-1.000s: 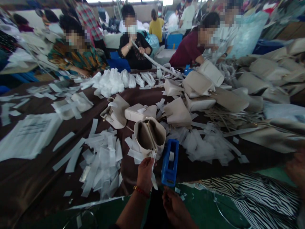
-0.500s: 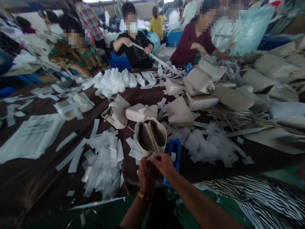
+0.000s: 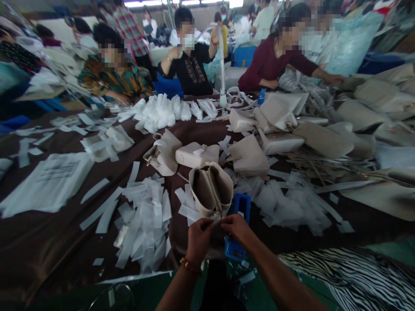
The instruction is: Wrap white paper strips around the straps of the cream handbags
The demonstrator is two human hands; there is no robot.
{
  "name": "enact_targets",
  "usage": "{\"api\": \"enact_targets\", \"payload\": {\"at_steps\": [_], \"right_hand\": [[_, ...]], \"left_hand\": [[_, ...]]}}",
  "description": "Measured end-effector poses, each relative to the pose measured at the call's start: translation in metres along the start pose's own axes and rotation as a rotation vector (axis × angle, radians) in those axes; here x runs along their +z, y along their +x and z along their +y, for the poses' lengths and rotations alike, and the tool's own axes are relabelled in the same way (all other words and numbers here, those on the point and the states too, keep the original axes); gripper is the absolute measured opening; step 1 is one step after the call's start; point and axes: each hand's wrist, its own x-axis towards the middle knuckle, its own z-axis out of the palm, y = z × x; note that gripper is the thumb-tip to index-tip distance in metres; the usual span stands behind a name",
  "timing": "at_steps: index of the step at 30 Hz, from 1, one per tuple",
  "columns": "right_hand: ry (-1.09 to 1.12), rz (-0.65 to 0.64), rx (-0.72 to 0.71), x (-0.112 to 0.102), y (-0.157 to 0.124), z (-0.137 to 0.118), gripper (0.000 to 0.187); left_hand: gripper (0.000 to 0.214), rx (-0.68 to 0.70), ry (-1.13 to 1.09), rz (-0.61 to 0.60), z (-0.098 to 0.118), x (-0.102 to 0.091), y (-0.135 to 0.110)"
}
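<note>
An open cream bucket bag (image 3: 211, 189) stands near the table's front edge, mouth facing me. My left hand (image 3: 198, 238), with a red and gold bracelet on its wrist, pinches at the bag's near rim. My right hand (image 3: 238, 229) meets it there, fingers closed on the same spot. What the fingers hold is too small to make out. A blue tape dispenser (image 3: 239, 224) sits just right of the bag, partly hidden by my right hand.
White paper strips (image 3: 142, 220) litter the brown table (image 3: 48, 246). More cream bags (image 3: 248, 156) lie behind and pile at the right (image 3: 324, 138). Several people work across the table. Zebra-striped fabric (image 3: 356, 280) lies at the lower right.
My right hand rose from below the table edge to join the left at the bag's rim. The view shifted slightly, and the person in black lifted a strap upright.
</note>
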Motion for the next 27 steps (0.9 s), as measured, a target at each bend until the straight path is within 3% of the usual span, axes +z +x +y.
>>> {"api": "enact_targets", "payload": {"at_steps": [4, 7, 16, 18, 20, 23, 27], "right_hand": [[0.065, 0.065, 0.018, 0.007, 0.008, 0.004, 0.015], [0.066, 0.129, 0.015, 0.01, 0.014, 0.005, 0.023], [0.006, 0.231, -0.019, 0.012, 0.03, 0.018, 0.018], [-0.01, 0.27, -0.016, 0.015, 0.031, 0.022, 0.012], [-0.011, 0.266, -0.036, 0.019, 0.027, 0.024, 0.01], [0.136, 0.166, -0.081, 0.027, 0.014, 0.028, 0.028], [0.448, 0.148, -0.032, 0.033, 0.007, 0.034, 0.045]], "left_hand": [[0.01, -0.304, -0.496, -0.093, -0.002, 0.003, 0.004], [0.006, -0.472, -0.655, -0.132, -0.003, 0.006, 0.003], [0.006, -0.554, -0.742, -0.16, -0.009, 0.006, 0.002], [0.008, -0.492, -0.702, -0.14, -0.01, 0.007, -0.001], [0.015, -0.34, -0.578, -0.045, -0.009, 0.009, -0.004], [0.015, -0.029, -0.216, 0.121, -0.01, 0.011, -0.011], [0.023, 0.425, 0.364, 0.19, -0.023, 0.008, -0.015]]}}
